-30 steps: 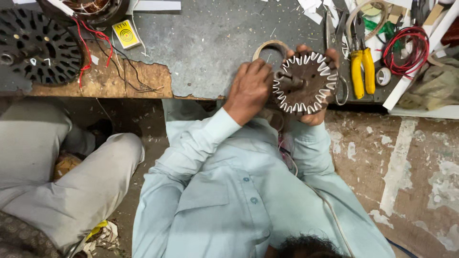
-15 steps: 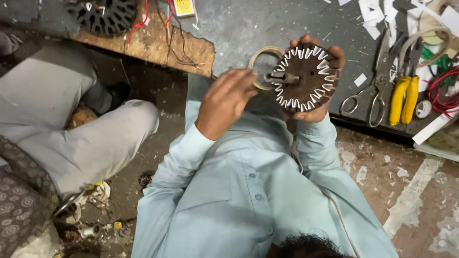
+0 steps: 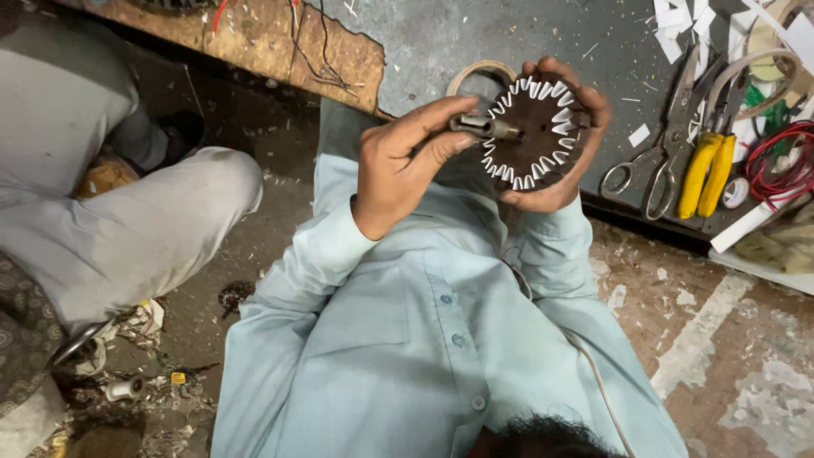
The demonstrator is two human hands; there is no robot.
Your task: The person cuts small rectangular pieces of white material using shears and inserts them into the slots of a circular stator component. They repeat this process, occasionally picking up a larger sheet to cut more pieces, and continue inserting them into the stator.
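Observation:
My right hand [image 3: 583, 127] cups a dark round motor core [image 3: 543, 144] from behind; white paper strips stick out of the slots around its rim. A short metal shaft [image 3: 487, 129] pokes out of the core's middle. My left hand [image 3: 398, 165] pinches that shaft between thumb and fingers. Both hands hold the piece up over my lap, in front of the grey bench [image 3: 509, 34]. A ring of tan tape [image 3: 469, 75] lies on the bench just behind the core, partly hidden by it.
On the bench to the right lie scissors [image 3: 670, 144], yellow-handled pliers [image 3: 708, 161], a red wire coil [image 3: 784, 165] and white paper scraps [image 3: 678, 21]. Another person's grey-trousered legs [image 3: 127, 220] are at the left. Scraps litter the floor [image 3: 144, 390].
The view has swung down and left, so the bench sits higher and further right. My left hand has shifted from the core's edge to grip its centre shaft. The core is held nearer.

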